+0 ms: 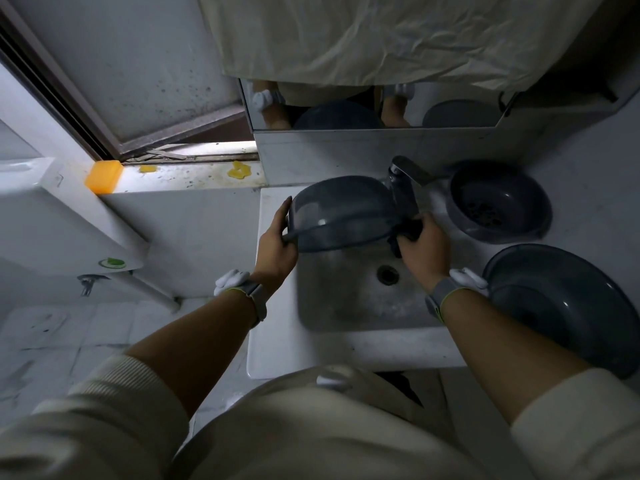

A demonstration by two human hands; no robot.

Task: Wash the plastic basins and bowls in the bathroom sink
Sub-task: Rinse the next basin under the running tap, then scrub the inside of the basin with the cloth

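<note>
A grey translucent plastic bowl [341, 213] is held upside down and tilted over the sink [346, 299], just under the tap [403, 188]. My left hand [277, 242] grips the bowl's rim on the left side. At the bowl's right edge, my right hand [420, 244] holds a dark cloth [403, 233] against it. On the counter to the right stands a grey colander bowl [498, 202] with holes in its bottom. A large grey basin [568, 306] lies at the near right, partly over the counter edge.
The sink drain [388, 274] is uncovered. A mirror [363, 105] behind the tap has a plastic sheet [398, 36] hanging over its top. An orange soap bar [104, 176] sits on the window ledge at the left. A toilet cistern [52, 223] stands at the far left.
</note>
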